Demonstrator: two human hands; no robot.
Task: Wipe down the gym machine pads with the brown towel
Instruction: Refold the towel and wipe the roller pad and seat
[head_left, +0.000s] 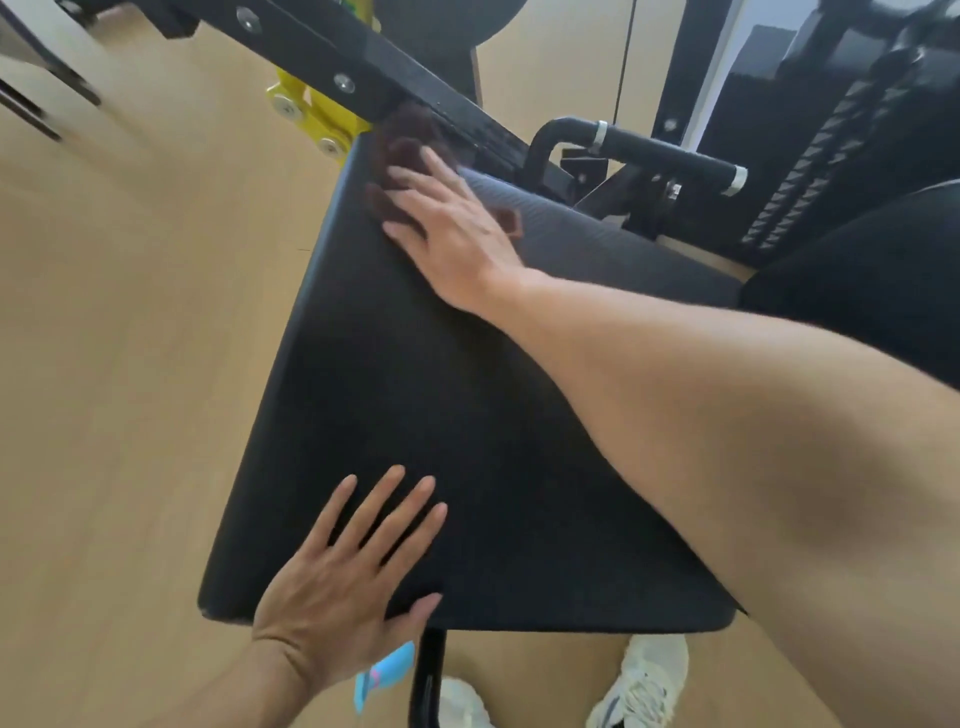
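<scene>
A large black machine pad (441, 395) fills the middle of the head view. At its far end lies the brown towel (402, 148), bunched up beside the black frame bar. My right hand (452, 228) presses flat on the towel with straight fingers, and a corner of the cloth sticks out under the palm on the right. My left hand (343, 577) rests flat on the near edge of the pad, fingers spread, holding nothing.
A black frame bar (332, 57) with a yellow bracket (311, 114) runs along the far side. A foam-covered handle (670, 153) and a second dark pad (862, 280) sit to the right. Below are a black post (428, 675), my white shoes and a blue object (384, 675) on the tan floor.
</scene>
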